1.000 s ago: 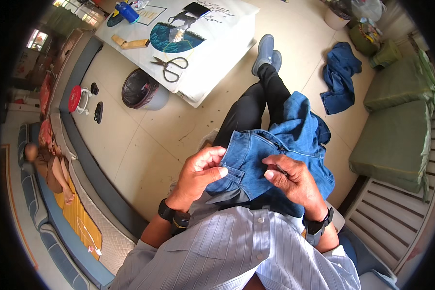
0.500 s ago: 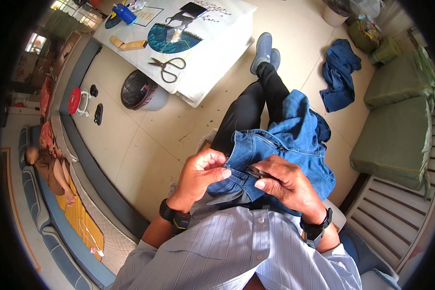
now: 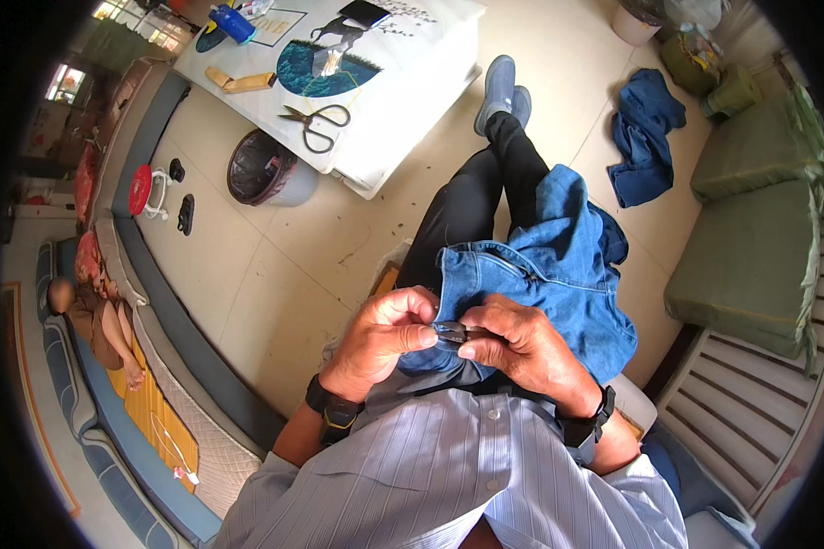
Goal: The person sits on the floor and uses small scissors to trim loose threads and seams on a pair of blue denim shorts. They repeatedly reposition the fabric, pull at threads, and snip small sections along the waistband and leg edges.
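A blue denim garment [image 3: 558,274] lies across my lap, its edge with the stitched band near my hands. My left hand [image 3: 389,334] pinches the edge of the denim between thumb and fingers. In my right hand [image 3: 522,339] is a pair of small dark thread snips [image 3: 450,332], closed round by the thumb and fingers. Their tips point left and meet the denim beside my left thumb. Whether the blades have a thread between them is too small to tell.
Large black scissors [image 3: 316,125] lie on the white table [image 3: 412,82] ahead. A bin [image 3: 270,169] stands beside it. More denim [image 3: 647,137] lies on the floor at right, near green cushions [image 3: 751,256]. Another person [image 3: 96,311] is on the sofa at left.
My right hand has moved left, bringing the thread snips up to the denim edge at my left thumb. My left hand still pinches the fabric.
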{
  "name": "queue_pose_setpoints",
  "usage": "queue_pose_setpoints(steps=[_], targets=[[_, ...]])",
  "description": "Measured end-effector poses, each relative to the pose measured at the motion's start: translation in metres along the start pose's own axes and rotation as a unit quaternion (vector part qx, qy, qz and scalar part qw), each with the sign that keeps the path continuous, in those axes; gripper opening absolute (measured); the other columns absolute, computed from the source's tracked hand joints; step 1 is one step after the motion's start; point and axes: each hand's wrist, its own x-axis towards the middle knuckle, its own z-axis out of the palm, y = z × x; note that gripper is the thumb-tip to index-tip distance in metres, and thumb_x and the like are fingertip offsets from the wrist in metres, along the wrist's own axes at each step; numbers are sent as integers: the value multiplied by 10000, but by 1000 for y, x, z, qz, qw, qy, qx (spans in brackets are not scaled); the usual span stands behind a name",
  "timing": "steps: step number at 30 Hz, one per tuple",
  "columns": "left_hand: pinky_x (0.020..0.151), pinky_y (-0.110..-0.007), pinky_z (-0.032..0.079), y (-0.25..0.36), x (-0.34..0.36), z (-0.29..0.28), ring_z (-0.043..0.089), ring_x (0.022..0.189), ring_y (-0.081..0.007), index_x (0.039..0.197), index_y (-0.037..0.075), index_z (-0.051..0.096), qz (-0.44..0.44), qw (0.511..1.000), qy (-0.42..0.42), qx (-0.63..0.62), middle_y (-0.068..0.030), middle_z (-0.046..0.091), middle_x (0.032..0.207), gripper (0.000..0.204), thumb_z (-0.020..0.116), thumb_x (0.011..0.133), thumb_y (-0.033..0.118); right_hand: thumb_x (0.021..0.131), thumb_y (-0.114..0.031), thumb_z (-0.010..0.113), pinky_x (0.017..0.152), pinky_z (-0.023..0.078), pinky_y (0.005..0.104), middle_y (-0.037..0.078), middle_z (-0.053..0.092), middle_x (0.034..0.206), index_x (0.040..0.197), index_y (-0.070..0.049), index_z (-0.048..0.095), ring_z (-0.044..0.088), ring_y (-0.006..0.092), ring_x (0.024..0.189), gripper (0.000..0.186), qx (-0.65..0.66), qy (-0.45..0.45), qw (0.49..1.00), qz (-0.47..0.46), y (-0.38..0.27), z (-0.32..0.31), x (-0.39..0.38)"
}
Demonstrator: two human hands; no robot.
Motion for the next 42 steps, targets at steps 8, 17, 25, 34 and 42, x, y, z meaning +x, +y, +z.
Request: queue_pose_setpoints(steps=[8,17,25,34,42], targets=[[794,-239,458,-2,1,-4,527,885,-84,963,33,618,0,999,-35,-5,4,549,1016,180,794,926,48,942,-160,817,767,515,386,113,642,914,1122,-21,712,642,285,833,251,45,1,999,16,7,4,-1],[756,-239,446,-13,2,-5,512,838,-86,963,31,618,-1,998,-45,-43,8,533,982,185,797,932,66,942,-162,821,773,517,381,96,644,898,1090,-22,722,641,266,834,227,78,16,997,17,15,6,-3],[742,-242,428,-17,3,-5,488,819,-85,956,31,617,7,998,-46,-37,8,524,966,192,798,937,89,944,-163,817,783,525,394,103,655,901,1074,-22,723,650,287,843,214,58,14,998,-31,22,6,-2],[730,-238,416,-16,2,-4,478,812,-77,959,36,618,8,999,-40,-30,9,531,973,183,792,940,92,948,-171,815,767,521,392,102,646,887,1049,-24,720,645,278,830,202,67,22,997,-12,19,8,-1],[720,-228,411,-15,2,-4,475,803,-69,966,36,621,5,999,-35,-27,11,535,976,185,796,939,91,947,-180,816,761,517,386,94,639,874,1047,-26,717,644,269,821,209,60,37,997,-20,25,13,-2]])
